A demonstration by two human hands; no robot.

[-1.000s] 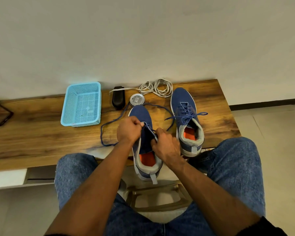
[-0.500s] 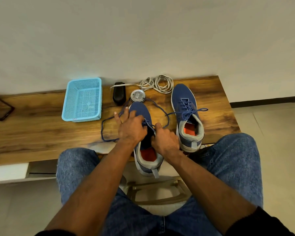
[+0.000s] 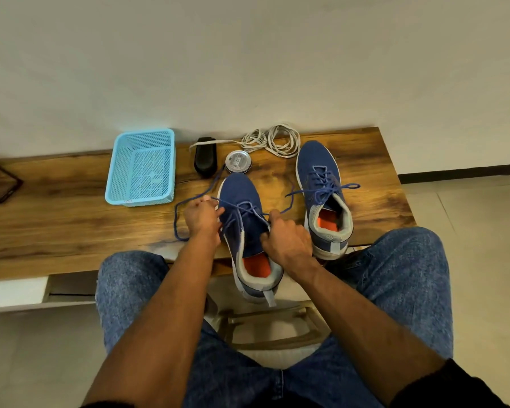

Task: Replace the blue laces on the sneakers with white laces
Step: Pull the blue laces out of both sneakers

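Head view: the left hand (image 3: 201, 214), fingers curled, pinches the blue lace (image 3: 233, 214) at the near sneaker (image 3: 243, 219) on the wooden table (image 3: 71, 225). The right hand (image 3: 286, 238) grips the sneaker's right side, fingers curled. White laces (image 3: 273, 139) lie coiled by the wall.

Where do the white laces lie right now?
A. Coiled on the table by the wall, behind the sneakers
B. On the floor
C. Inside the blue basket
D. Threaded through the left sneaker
A: the white laces lie coiled on the table against the wall, behind both sneakers.
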